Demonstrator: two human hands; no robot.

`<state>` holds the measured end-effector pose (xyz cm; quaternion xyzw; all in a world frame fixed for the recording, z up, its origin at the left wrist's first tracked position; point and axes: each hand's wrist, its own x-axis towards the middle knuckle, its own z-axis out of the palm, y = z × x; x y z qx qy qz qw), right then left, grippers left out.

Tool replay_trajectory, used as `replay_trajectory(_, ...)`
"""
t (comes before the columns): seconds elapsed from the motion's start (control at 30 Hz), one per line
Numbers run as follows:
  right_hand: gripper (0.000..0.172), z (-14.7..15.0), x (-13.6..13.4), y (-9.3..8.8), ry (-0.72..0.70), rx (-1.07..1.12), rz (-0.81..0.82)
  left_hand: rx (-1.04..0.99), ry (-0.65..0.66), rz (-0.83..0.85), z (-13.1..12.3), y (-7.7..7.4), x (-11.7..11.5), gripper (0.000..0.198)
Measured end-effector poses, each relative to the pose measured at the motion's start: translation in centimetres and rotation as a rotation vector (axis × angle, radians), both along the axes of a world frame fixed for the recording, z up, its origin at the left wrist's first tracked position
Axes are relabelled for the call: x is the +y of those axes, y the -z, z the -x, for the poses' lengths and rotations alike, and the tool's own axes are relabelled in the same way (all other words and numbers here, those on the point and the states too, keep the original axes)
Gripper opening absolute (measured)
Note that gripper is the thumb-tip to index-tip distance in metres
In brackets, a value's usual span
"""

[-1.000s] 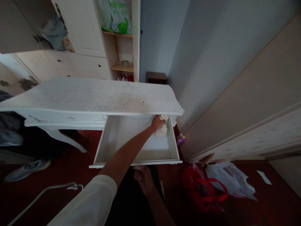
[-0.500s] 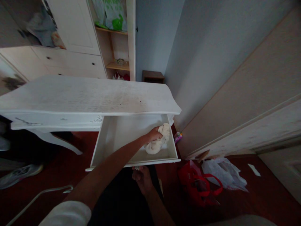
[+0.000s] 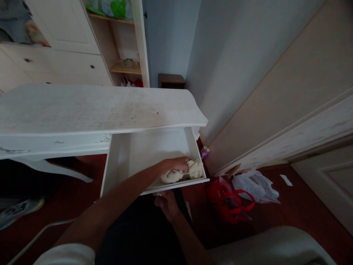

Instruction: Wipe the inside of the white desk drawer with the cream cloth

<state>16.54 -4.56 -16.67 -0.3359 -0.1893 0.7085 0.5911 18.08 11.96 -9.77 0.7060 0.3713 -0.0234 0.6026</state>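
My left hand (image 3: 180, 164) is closed on a cream cloth (image 3: 195, 169), pressing it into the front right corner of the pulled-out white drawer (image 3: 143, 147). Part of the cloth bunches out to the left beneath my hand. Below the drawer's front edge is my right hand (image 3: 167, 203), its fingers curled around a small whitish carved piece that looks like the drawer handle (image 3: 158, 194). Most of the drawer's front face is hidden from above.
The white desk (image 3: 110, 106) has dark smudges on its top. On the red floor to the right lie a red bag (image 3: 224, 200) and a white plastic bag (image 3: 256, 186). A small pink box (image 3: 205, 151) stands by the wall. Behind is a white cabinet (image 3: 66, 66); a shoe (image 3: 20, 211) shows at left.
My left hand has moved the cloth from the drawer's right side toward its front right corner. My right hand stays at the drawer front. The view has shifted somewhat.
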Motion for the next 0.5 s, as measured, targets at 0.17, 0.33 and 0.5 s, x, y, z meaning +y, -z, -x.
replay_trajectory(0.17, 0.028, -0.5, 0.2, 0.0, -0.041, -0.052, -0.013, -0.084, 0.182, -0.123, 0.3, -0.4, -0.3, 0.026)
replay_trajectory(0.33, 0.031, -0.6, 0.3, 0.2, -0.048, -0.062, -0.011, -0.191, 0.199, -0.23, 1.1, -1.5, -1.0, 0.026)
replay_trajectory(0.5, 0.042, -0.6, 0.4, 0.4, -0.038, -0.15, 0.013, -0.118, 0.34, -0.238, 3.0, -1.4, -0.6, 0.035)
